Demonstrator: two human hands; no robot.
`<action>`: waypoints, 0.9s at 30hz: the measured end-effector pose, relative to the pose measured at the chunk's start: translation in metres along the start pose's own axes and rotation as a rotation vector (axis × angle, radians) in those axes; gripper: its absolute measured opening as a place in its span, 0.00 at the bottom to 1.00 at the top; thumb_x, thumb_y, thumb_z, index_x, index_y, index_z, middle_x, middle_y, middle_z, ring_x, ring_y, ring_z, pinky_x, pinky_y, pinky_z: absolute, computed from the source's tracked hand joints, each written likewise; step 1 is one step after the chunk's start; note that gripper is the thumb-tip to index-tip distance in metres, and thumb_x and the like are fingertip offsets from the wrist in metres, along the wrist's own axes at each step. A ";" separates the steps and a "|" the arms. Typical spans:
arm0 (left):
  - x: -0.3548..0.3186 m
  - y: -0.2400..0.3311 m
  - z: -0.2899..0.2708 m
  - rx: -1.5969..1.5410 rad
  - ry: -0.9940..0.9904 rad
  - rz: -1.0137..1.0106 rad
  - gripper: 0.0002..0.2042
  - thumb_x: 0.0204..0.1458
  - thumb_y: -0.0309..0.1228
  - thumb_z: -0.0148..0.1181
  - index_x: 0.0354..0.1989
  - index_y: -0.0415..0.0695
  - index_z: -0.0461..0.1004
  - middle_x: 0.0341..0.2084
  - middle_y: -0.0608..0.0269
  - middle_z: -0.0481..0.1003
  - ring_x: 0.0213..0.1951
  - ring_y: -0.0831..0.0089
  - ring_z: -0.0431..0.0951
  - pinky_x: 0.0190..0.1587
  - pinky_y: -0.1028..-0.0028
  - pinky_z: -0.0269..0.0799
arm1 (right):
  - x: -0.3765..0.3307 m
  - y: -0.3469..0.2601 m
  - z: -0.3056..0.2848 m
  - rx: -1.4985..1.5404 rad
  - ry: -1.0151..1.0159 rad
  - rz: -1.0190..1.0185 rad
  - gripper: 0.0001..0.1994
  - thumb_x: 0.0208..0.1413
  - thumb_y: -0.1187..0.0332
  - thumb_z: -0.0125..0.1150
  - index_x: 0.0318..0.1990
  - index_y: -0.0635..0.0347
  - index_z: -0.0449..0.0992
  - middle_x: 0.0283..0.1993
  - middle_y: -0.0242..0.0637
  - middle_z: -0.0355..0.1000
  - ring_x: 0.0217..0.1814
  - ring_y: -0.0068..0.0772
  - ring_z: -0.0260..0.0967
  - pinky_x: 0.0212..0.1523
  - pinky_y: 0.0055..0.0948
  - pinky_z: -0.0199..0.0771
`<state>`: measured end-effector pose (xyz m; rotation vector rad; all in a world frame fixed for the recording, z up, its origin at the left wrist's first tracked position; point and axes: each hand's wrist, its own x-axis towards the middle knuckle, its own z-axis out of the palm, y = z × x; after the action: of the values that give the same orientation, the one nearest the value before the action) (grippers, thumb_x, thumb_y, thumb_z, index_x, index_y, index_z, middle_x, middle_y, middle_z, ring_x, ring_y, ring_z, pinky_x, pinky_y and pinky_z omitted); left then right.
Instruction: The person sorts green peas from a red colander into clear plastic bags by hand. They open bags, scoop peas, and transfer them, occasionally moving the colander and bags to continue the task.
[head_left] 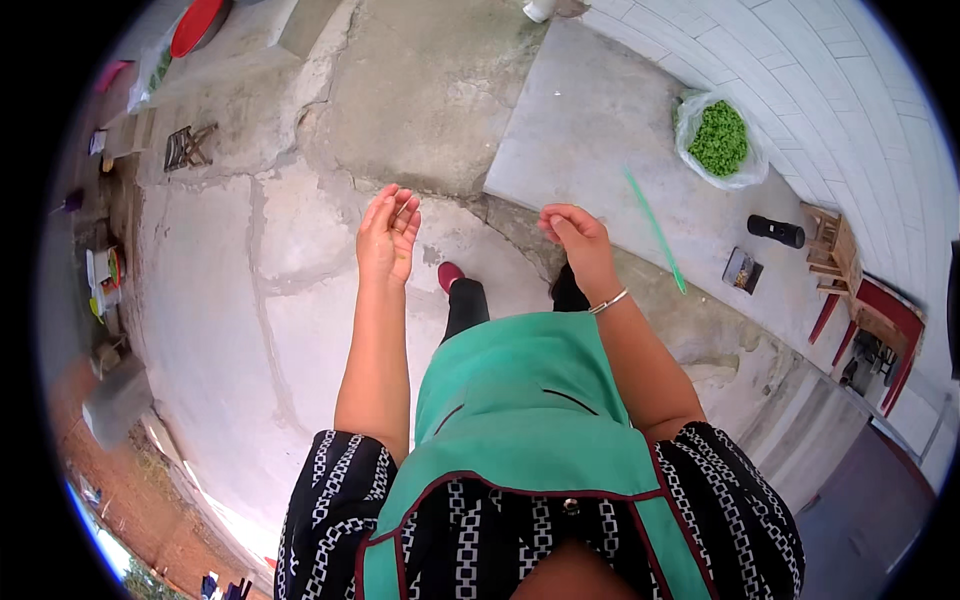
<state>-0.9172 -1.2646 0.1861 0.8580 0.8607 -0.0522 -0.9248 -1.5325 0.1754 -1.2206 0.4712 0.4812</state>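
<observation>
A: What are the hands doing?

B: Both are raised and hold nothing. The left hand (388, 236) is open, fingers straight; the right hand (577, 240) is loosely curled around air.

A: What lies nearest?

B: A thin green stick (655, 231), at three o'clock from the right hand, lies flat on the concrete slab (590, 120). It looks light and stiff, best pinched mid-length. At one o'clock, a clear bag of green vegetables (719, 138) looks soft and saggy; grip its gathered rim.

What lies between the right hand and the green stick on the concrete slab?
Nothing visible does. The right hand is loosely curled and empty, and only bare slab shows between it and the green stick.
</observation>
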 end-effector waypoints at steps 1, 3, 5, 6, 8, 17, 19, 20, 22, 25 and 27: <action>-0.005 0.011 -0.017 -0.023 -0.011 0.009 0.14 0.56 0.29 0.50 0.49 0.39 0.66 0.39 0.59 0.73 0.41 0.70 0.74 0.42 0.74 0.73 | -0.007 0.004 0.026 0.077 -0.022 0.062 0.09 0.58 0.71 0.50 0.41 0.64 0.73 0.40 0.38 0.73 0.44 0.28 0.71 0.45 0.24 0.70; -0.019 0.033 -0.047 -0.094 -0.038 0.057 0.13 0.56 0.29 0.50 0.49 0.39 0.66 0.39 0.59 0.73 0.41 0.70 0.75 0.42 0.73 0.73 | -0.010 0.003 0.072 0.269 -0.116 0.106 0.09 0.59 0.69 0.49 0.40 0.64 0.72 0.40 0.39 0.72 0.44 0.31 0.70 0.47 0.28 0.71; -0.038 0.050 -0.079 -0.199 -0.070 0.143 0.13 0.56 0.29 0.50 0.48 0.39 0.67 0.39 0.59 0.73 0.41 0.69 0.75 0.42 0.73 0.73 | -0.016 0.006 0.113 0.421 -0.217 0.139 0.09 0.59 0.68 0.49 0.39 0.63 0.72 0.41 0.40 0.72 0.45 0.34 0.70 0.48 0.31 0.71; -0.052 0.055 -0.095 -0.251 -0.079 0.169 0.12 0.56 0.29 0.51 0.48 0.40 0.67 0.39 0.59 0.73 0.41 0.69 0.75 0.42 0.73 0.73 | -0.021 0.007 0.128 0.477 -0.269 0.151 0.09 0.59 0.67 0.49 0.39 0.63 0.72 0.40 0.40 0.72 0.45 0.35 0.70 0.48 0.32 0.71; -0.073 0.067 -0.122 -0.341 -0.123 0.236 0.12 0.56 0.29 0.51 0.47 0.40 0.68 0.38 0.59 0.73 0.41 0.68 0.75 0.42 0.73 0.73 | -0.025 0.005 0.157 0.568 -0.377 0.133 0.09 0.60 0.67 0.48 0.38 0.63 0.71 0.40 0.41 0.72 0.46 0.37 0.70 0.49 0.33 0.71; -0.179 0.028 -0.221 -0.411 -0.121 0.296 0.12 0.55 0.27 0.52 0.48 0.41 0.67 0.38 0.60 0.74 0.41 0.69 0.74 0.44 0.71 0.73 | -0.144 0.058 0.171 0.559 -0.490 0.143 0.09 0.59 0.67 0.48 0.39 0.64 0.71 0.42 0.41 0.72 0.47 0.39 0.69 0.52 0.35 0.69; -0.196 0.025 -0.227 -0.400 -0.128 0.243 0.11 0.56 0.27 0.51 0.47 0.41 0.68 0.38 0.62 0.74 0.41 0.70 0.74 0.45 0.70 0.72 | -0.168 0.066 0.167 0.550 -0.417 0.166 0.09 0.59 0.67 0.48 0.39 0.63 0.71 0.42 0.41 0.72 0.47 0.39 0.69 0.52 0.35 0.69; -0.203 0.028 -0.231 -0.394 -0.142 0.249 0.12 0.55 0.27 0.51 0.48 0.41 0.67 0.38 0.62 0.74 0.41 0.70 0.74 0.45 0.71 0.72 | -0.176 0.067 0.169 0.542 -0.417 0.144 0.09 0.59 0.67 0.48 0.39 0.63 0.71 0.42 0.41 0.72 0.47 0.39 0.69 0.51 0.35 0.70; -0.210 0.047 -0.235 -0.384 -0.177 0.281 0.12 0.55 0.27 0.52 0.48 0.42 0.67 0.38 0.62 0.73 0.41 0.71 0.74 0.45 0.72 0.72 | -0.182 0.061 0.182 0.524 -0.439 0.091 0.09 0.59 0.67 0.48 0.39 0.63 0.71 0.42 0.41 0.72 0.48 0.38 0.69 0.51 0.34 0.70; -0.211 0.080 -0.259 -0.417 -0.181 0.305 0.12 0.55 0.27 0.51 0.48 0.42 0.67 0.39 0.63 0.73 0.41 0.72 0.75 0.44 0.73 0.73 | -0.184 0.061 0.214 0.525 -0.499 0.093 0.09 0.59 0.67 0.48 0.39 0.62 0.71 0.42 0.41 0.72 0.47 0.37 0.70 0.50 0.34 0.71; -0.200 0.107 -0.279 -0.433 -0.142 0.318 0.12 0.55 0.27 0.52 0.48 0.43 0.68 0.39 0.63 0.73 0.40 0.73 0.75 0.43 0.73 0.74 | -0.173 0.062 0.248 0.500 -0.484 0.127 0.09 0.60 0.67 0.48 0.39 0.62 0.71 0.42 0.40 0.72 0.47 0.36 0.70 0.50 0.34 0.71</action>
<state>-1.1920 -1.0595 0.2947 0.5655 0.5637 0.3373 -1.0801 -1.2951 0.2971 -0.5673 0.2304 0.6962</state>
